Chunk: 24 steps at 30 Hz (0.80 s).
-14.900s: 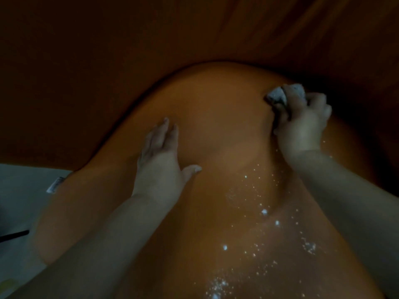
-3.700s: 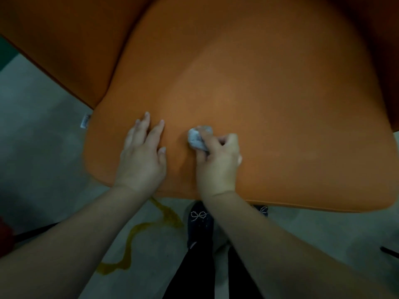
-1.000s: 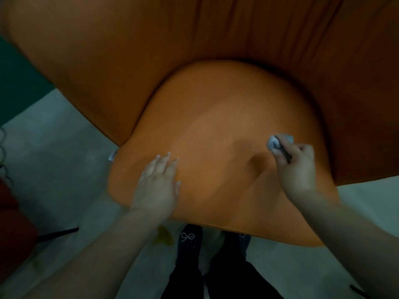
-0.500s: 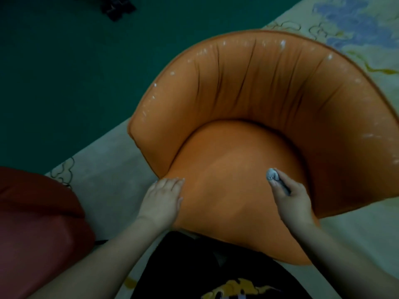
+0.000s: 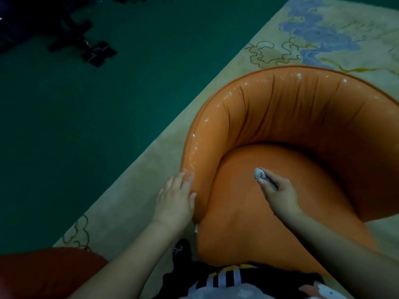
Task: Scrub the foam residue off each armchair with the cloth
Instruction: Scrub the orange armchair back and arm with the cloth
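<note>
Pinching the small grey cloth [image 5: 259, 173] between clenched fingers, the right hand [image 5: 278, 194] hovers over the seat at centre frame. Left of it, the left hand [image 5: 176, 201] lies flat, fingers spread, against the orange armchair [image 5: 302, 130] front edge. Farther up, white foam flecks [image 5: 228, 96] dot the curved rim.

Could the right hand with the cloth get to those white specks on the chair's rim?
Probably yes: the right hand hovers over the seat, nothing between the cloth and the foam specks.
</note>
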{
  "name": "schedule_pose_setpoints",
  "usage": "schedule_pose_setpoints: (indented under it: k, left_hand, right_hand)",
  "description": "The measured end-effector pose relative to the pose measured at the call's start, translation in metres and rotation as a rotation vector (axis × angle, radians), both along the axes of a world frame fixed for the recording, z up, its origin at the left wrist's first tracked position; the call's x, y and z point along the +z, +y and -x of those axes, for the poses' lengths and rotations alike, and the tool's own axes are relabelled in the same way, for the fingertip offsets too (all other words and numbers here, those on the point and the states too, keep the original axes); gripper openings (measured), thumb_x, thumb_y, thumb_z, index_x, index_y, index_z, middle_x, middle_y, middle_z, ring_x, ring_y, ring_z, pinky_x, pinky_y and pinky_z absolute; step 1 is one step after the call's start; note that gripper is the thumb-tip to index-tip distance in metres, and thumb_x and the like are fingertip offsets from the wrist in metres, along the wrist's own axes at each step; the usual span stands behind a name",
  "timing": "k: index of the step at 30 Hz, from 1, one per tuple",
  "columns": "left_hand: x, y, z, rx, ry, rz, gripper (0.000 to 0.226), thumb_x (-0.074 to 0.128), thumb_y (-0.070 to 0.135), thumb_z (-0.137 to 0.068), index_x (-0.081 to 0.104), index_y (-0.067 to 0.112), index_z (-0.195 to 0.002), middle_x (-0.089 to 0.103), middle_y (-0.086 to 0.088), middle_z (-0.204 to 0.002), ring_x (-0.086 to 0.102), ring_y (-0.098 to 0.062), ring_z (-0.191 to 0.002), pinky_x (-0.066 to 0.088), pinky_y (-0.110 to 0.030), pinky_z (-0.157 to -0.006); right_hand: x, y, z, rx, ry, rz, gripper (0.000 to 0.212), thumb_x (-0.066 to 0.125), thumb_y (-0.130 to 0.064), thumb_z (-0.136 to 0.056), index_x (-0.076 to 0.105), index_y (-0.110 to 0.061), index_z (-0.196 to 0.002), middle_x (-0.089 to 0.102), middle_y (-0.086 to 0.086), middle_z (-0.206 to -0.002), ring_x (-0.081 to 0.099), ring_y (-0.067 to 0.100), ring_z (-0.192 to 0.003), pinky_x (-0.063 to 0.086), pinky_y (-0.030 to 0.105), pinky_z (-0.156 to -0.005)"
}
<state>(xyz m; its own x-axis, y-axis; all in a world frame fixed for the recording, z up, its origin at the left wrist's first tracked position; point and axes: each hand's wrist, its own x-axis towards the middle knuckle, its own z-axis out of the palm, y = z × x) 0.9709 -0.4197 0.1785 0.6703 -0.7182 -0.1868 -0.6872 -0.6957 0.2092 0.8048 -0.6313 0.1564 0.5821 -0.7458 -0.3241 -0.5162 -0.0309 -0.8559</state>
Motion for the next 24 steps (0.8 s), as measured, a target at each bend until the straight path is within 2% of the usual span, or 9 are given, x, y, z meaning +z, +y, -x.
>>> schedule_pose_setpoints:
  k: [3, 5, 7, 9, 10, 12, 13, 18, 24]
  left_hand:
    - [0.01, 0.02, -0.049, -0.066, 0.031, 0.007, 0.054, 0.045, 0.035, -0.096, 0.034, 0.022, -0.147, 0.03, -0.003, -0.153, 0.029, -0.024, -0.136, 0.029, -0.04, -0.109]
    - [0.013, 0.026, -0.075, -0.111, 0.05, 0.012, 0.053, 0.044, 0.034, -0.097, 0.033, 0.023, -0.147, 0.029, -0.002, -0.154, 0.028, -0.024, -0.137, 0.028, -0.039, -0.11]
    - [0.015, 0.026, -0.094, -0.16, 0.066, 0.018, 0.053, 0.044, 0.034, -0.097, 0.032, 0.022, -0.148, 0.029, -0.002, -0.154, 0.027, -0.022, -0.137, 0.027, -0.038, -0.111]
    - [0.016, 0.02, -0.106, -0.185, 0.096, 0.028, 0.054, 0.045, 0.033, -0.097, 0.031, 0.021, -0.148, 0.028, -0.002, -0.154, 0.027, -0.022, -0.138, 0.027, -0.037, -0.113]
    - [0.016, 0.016, -0.111, -0.186, 0.119, 0.033, 0.055, 0.045, 0.032, -0.097, 0.03, 0.02, -0.148, 0.028, -0.003, -0.154, 0.027, -0.023, -0.138, 0.026, -0.037, -0.114]
    - [0.013, 0.008, -0.117, -0.179, 0.161, 0.036, 0.056, 0.046, 0.031, -0.097, 0.029, 0.019, -0.149, 0.027, -0.004, -0.155, 0.026, -0.023, -0.139, 0.024, -0.037, -0.115]
    - [0.011, 0.004, -0.12, -0.169, 0.168, 0.038, 0.057, 0.046, 0.031, -0.097, 0.028, 0.019, -0.149, 0.027, -0.004, -0.155, 0.026, -0.023, -0.139, 0.024, -0.037, -0.115]
    - [-0.005, -0.015, -0.137, -0.104, 0.215, 0.053, 0.061, 0.049, 0.032, -0.097, 0.025, 0.017, -0.15, 0.028, -0.006, -0.155, 0.025, -0.023, -0.14, 0.02, -0.034, -0.116]
    - [-0.012, -0.045, -0.174, -0.211, 0.355, 0.005, 0.081, 0.058, 0.041, -0.091, 0.007, 0.027, -0.153, 0.017, 0.0, -0.159, 0.021, -0.018, -0.144, 0.021, -0.034, -0.117]
  right_hand:
    - [0.011, 0.037, -0.037, -0.107, -0.017, -0.008, 0.036, 0.059, -0.023, -0.094, 0.059, -0.024, -0.129, 0.064, 0.01, -0.11, 0.055, 0.012, -0.08, 0.04, 0.014, -0.063]
    - [0.02, 0.054, -0.054, -0.18, -0.041, 0.005, 0.035, 0.059, -0.02, -0.093, 0.059, -0.019, -0.128, 0.065, 0.004, -0.11, 0.055, 0.004, -0.074, 0.041, 0.008, -0.062]
    - [0.027, 0.065, -0.064, -0.25, -0.034, 0.0, 0.035, 0.059, -0.021, -0.094, 0.059, -0.021, -0.129, 0.064, 0.005, -0.112, 0.055, 0.004, -0.074, 0.046, 0.013, -0.062]
    - [0.034, 0.07, -0.068, -0.284, -0.01, 0.0, 0.036, 0.06, -0.022, -0.093, 0.058, -0.024, -0.129, 0.061, 0.009, -0.115, 0.058, 0.01, -0.081, 0.052, 0.025, -0.069]
    - [0.036, 0.071, -0.069, -0.291, -0.011, 0.008, 0.036, 0.06, -0.022, -0.093, 0.059, -0.024, -0.129, 0.062, 0.009, -0.112, 0.057, 0.009, -0.079, 0.052, 0.024, -0.068]
    - [0.037, 0.072, -0.07, -0.297, -0.022, 0.025, 0.035, 0.06, -0.021, -0.093, 0.059, -0.023, -0.128, 0.065, 0.01, -0.103, 0.05, 0.0, -0.067, 0.041, 0.011, -0.057]
    - [0.036, 0.071, -0.072, -0.297, -0.025, 0.027, 0.035, 0.06, -0.021, -0.093, 0.06, -0.023, -0.128, 0.065, 0.011, -0.101, 0.047, 0.0, -0.065, 0.037, 0.009, -0.056]
    - [0.022, 0.064, -0.082, -0.267, -0.048, -0.054, 0.036, 0.059, -0.021, -0.094, 0.058, -0.023, -0.13, 0.061, 0.018, -0.108, 0.051, 0.018, -0.085, 0.039, 0.02, -0.069]
    - [0.016, 0.076, -0.099, -0.41, -0.045, -0.081, 0.035, 0.059, -0.017, -0.093, 0.059, -0.019, -0.129, 0.061, 0.02, -0.108, 0.05, 0.012, -0.078, 0.041, 0.018, -0.068]
